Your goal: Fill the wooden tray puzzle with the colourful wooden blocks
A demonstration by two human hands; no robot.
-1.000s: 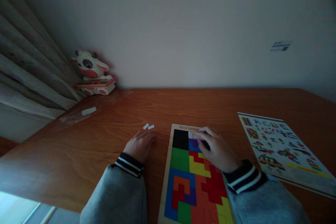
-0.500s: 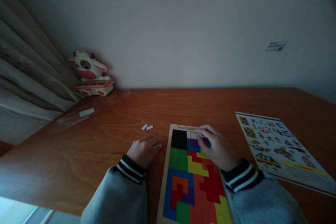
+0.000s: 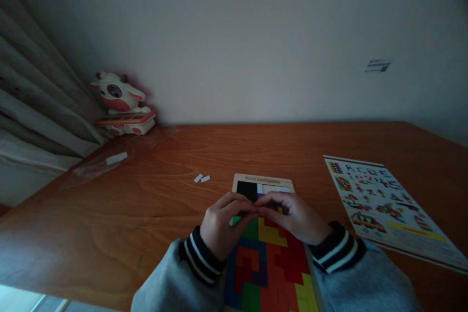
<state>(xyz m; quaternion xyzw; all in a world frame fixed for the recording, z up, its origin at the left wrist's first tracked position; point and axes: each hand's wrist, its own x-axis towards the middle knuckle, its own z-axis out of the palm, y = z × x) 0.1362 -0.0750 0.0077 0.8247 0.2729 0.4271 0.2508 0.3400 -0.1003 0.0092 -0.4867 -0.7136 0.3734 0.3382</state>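
Above the upper part of a wooden block puzzle board (image 3: 268, 180), my left hand (image 3: 228, 219) and my right hand (image 3: 290, 214) meet fingertip to fingertip. Both are closed in a pinch, and whatever lies between the fingertips is hidden. Flat red, blue, green, yellow and orange pieces cover most of the board. Near its top left is a black area (image 3: 246, 190), partly behind my fingers, with white pieces (image 3: 274, 188) along the top edge to its right. Two small white pieces (image 3: 205, 179) lie on the table just left of the board.
A printed sheet of colourful shapes (image 3: 393, 204) lies to the right on the wooden table (image 3: 164, 214). At the back left stands a cow-shaped toy with a keyboard (image 3: 124, 105), beside a curtain (image 3: 36, 102). Clear plastic with a white strip (image 3: 116, 158) lies before it.
My left hand has moved right and up over the board, from beside it where it held a small white piece. My right hand has left the top row and now meets it.
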